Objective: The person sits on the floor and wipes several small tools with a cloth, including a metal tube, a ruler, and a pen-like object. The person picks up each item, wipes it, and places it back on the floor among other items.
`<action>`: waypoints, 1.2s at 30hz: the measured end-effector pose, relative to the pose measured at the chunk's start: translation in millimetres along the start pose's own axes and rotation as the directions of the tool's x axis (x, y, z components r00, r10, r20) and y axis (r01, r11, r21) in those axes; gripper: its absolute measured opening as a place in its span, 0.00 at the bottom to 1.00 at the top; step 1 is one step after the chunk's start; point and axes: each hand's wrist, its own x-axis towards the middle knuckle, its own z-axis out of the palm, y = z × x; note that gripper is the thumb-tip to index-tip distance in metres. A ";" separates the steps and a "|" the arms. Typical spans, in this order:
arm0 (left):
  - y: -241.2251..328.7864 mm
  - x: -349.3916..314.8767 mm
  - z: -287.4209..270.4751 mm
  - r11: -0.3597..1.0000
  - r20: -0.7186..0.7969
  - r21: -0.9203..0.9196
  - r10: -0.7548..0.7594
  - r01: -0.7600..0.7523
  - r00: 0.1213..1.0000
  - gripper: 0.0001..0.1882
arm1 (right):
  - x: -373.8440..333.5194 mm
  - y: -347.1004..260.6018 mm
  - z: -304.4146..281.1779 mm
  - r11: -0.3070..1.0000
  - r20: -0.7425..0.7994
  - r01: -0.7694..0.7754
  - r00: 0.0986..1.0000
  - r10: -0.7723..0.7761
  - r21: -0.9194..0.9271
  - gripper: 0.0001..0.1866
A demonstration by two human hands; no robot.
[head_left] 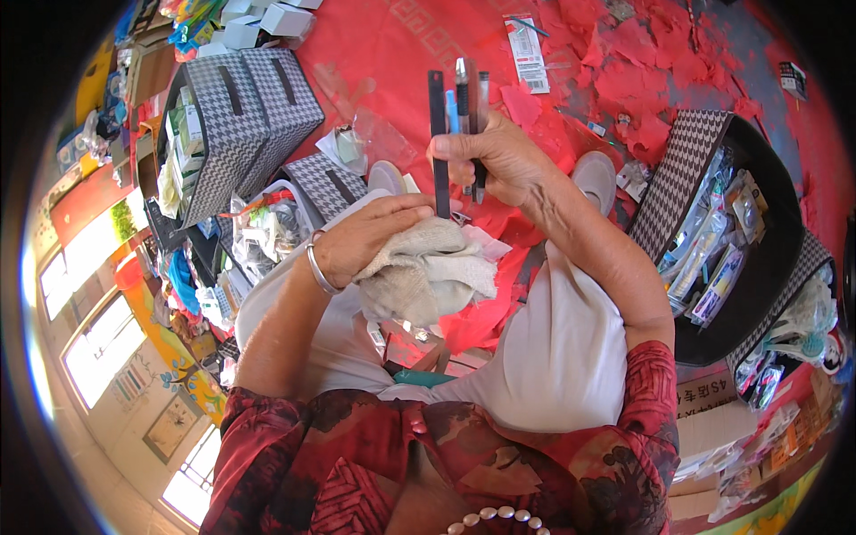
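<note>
Holding pens [462,94], printed card [526,55] beyond

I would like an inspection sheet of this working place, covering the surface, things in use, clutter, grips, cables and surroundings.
Surface: red floor covering, with torn red scraps at the upper right.
Job's things: black strip, pens and pale cloth.
Clutter: white package on the floor; patterned boxes at left; open patterned box at right, holding wrapped goods.
Grips: right grip closed around black strip and pens; left grip laid over pale cloth, its underside hidden.
Cables: nothing seen.
Surroundings: windows at far left; cardboard at lower right.
</note>
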 end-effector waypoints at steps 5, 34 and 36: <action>11.9 -0.6 7.4 0.975 0.269 0.122 -0.211 0.184 0.940 0.33 | 0.4 -3.1 7.3 1.000 -0.227 0.018 0.974 -0.013 0.023 0.10; 75.1 -77.0 -20.1 0.025 -0.224 -0.961 0.506 -0.274 0.833 0.22 | -59.0 -30.2 233.1 -0.862 0.788 0.146 0.500 -0.359 -0.485 0.21; 70.5 -84.2 -30.4 0.013 -0.236 -0.950 0.618 -0.311 0.749 0.23 | -63.8 -17.5 241.2 -0.912 0.830 0.133 0.481 -0.283 -0.388 0.19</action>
